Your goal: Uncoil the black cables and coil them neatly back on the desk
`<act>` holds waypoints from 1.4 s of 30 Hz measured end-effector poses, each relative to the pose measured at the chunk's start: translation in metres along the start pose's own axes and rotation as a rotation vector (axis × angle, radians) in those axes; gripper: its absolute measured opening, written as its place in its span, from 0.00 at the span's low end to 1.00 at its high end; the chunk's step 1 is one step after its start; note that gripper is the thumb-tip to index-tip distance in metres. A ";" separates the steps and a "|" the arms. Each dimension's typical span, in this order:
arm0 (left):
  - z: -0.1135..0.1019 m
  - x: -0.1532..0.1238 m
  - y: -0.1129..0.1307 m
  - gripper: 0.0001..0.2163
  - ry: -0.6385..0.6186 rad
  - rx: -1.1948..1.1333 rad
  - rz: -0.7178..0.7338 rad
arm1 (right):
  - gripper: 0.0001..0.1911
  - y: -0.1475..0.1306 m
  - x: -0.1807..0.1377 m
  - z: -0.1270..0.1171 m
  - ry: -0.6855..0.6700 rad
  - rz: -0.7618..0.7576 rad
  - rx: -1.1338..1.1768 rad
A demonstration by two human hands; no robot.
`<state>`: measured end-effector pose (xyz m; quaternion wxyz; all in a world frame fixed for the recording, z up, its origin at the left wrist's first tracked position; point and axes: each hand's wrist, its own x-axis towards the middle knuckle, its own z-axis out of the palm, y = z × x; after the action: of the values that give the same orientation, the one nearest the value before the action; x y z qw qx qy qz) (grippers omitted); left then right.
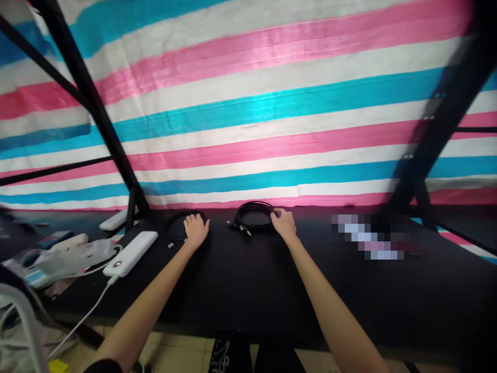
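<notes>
Two coils of black cable lie side by side near the back of a black tabletop (pixel 233 290). My left hand (pixel 196 231) rests palm down over the right side of the left coiled cable (pixel 166 225), fingers laid out and thumb apart. A pale connector end shows at that coil's front. Around the right edge of the other coiled cable (pixel 252 227), my right hand (pixel 284 224) has its fingers closed. Light-coloured connector ends stick out at this coil's front left. Fingertips of the right hand are partly hidden.
A white power strip-like block (pixel 132 254) with a white cord sits on the left. Beyond it are clear plastic bags (pixel 77 259) and loose items. Black metal posts (pixel 93 109) rise at both sides before a striped sheet (pixel 264 109). A blurred-out patch (pixel 368 238) covers something at right.
</notes>
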<state>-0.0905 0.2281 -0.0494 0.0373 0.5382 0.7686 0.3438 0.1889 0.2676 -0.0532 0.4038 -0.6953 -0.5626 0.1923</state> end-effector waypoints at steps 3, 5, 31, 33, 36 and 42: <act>-0.014 -0.008 -0.022 0.16 -0.064 -0.041 -0.031 | 0.12 -0.005 -0.002 -0.003 0.049 -0.077 0.067; -0.019 -0.019 -0.024 0.15 -0.102 -0.110 -0.024 | 0.11 -0.011 -0.005 -0.006 0.102 -0.146 0.128; -0.148 -0.208 0.082 0.13 -0.325 -1.162 0.413 | 0.14 -0.045 -0.255 -0.119 -0.558 -0.513 0.508; -0.154 -0.204 0.079 0.13 -0.318 -1.252 0.322 | 0.15 -0.032 -0.258 -0.133 -0.536 -0.414 0.586; -0.167 -0.194 0.070 0.11 -0.198 -1.382 0.164 | 0.21 -0.014 -0.257 -0.153 -0.491 -0.235 0.715; -0.183 -0.170 0.047 0.10 0.081 -1.473 0.158 | 0.17 0.018 -0.244 -0.180 -0.377 -0.101 0.920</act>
<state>-0.0601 0.0019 0.0635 0.3354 0.4144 0.2985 0.7916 0.2588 -0.0242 -0.0050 0.5687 -0.3705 -0.5155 0.5231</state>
